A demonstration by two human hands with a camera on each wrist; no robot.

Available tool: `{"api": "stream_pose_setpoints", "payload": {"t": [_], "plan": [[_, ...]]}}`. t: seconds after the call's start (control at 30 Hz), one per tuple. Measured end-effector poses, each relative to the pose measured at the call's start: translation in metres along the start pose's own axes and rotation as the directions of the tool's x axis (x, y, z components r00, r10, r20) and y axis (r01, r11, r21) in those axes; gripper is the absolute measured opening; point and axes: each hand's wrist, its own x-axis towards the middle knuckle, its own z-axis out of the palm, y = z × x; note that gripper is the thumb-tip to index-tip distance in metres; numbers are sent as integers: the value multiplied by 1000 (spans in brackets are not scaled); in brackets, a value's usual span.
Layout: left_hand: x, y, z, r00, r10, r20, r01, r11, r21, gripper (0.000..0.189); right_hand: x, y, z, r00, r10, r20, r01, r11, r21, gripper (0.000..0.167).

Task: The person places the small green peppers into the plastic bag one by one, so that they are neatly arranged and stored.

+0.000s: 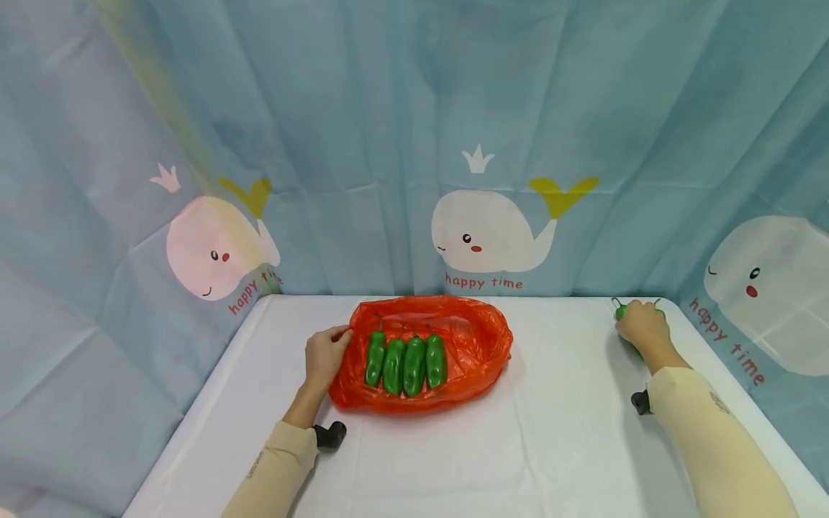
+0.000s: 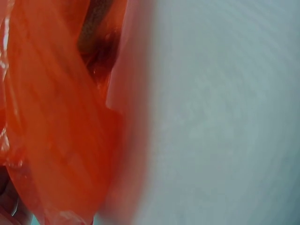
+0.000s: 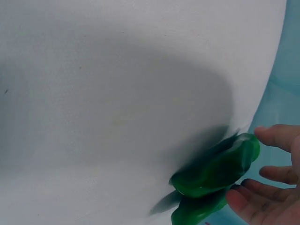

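Note:
A red plastic bag (image 1: 476,385) lies spread open on the table, with several green chili peppers (image 1: 414,365) side by side in it, stems toward the back. At its left rim my left hand (image 1: 326,354) pinches the plastic between thumb and fingers; in the left wrist view the bag (image 2: 61,131) hides most of that hand. My right hand (image 1: 642,325) is over two green peppers at the far right corner. The right wrist view shows its fingers spread around the end of one pepper (image 3: 218,168), a fingertip at its tip, with the other pepper (image 3: 197,208) alongside.
A white cloth covers the table (image 1: 550,446). A blue curtain (image 1: 363,93) printed with whales hangs along the back and both sides, right behind the table's edges. Black wrist cameras (image 1: 330,435) sit at both cuffs.

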Motion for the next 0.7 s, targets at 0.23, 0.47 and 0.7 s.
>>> {"api": "stream_pose_setpoints", "payload": {"t": [0.23,0.47,0.7], "plan": [[2,0,2,1000,-3,-6,3,1000,2,25,1,1,2,1000,-16,-17,15,1000,-26,43],[1,0,1,1000,4,-17,-4,1000,-4,24,6,4,7,1000,-13,-8,13,999,-37,36],[0,-1,0,999,23,-28,-23,1000,11,23,10,3,11,999,7,36,-7,1000,-13,36]]}}
